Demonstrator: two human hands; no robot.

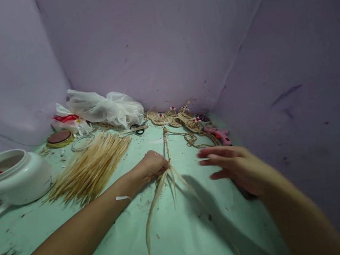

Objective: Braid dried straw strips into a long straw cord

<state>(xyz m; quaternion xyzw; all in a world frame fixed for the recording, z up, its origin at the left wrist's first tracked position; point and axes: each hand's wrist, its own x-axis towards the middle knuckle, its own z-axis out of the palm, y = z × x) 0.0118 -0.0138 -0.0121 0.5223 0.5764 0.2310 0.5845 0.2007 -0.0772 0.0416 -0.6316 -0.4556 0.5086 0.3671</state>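
Observation:
My left hand (150,166) is closed in a pinch on a braid of dried straw strips (166,145) where the woven cord meets its loose ends. The loose strips (155,202) fan out toward me over the pale green table (187,244). My right hand (233,163) hovers just right of the braid, fingers stretched out and slightly blurred, holding nothing. A heap of pale straw strips (89,167) lies left of my left hand.
A white ceramic pot (14,176) with a red stick stands at the left. At the back lie a clear plastic bag (106,107), a round tin lid (59,138), scissors (139,128), small woven straw pieces (178,117), a braided cord (190,138) and a pink glue gun (219,135). Lilac cloth walls close in.

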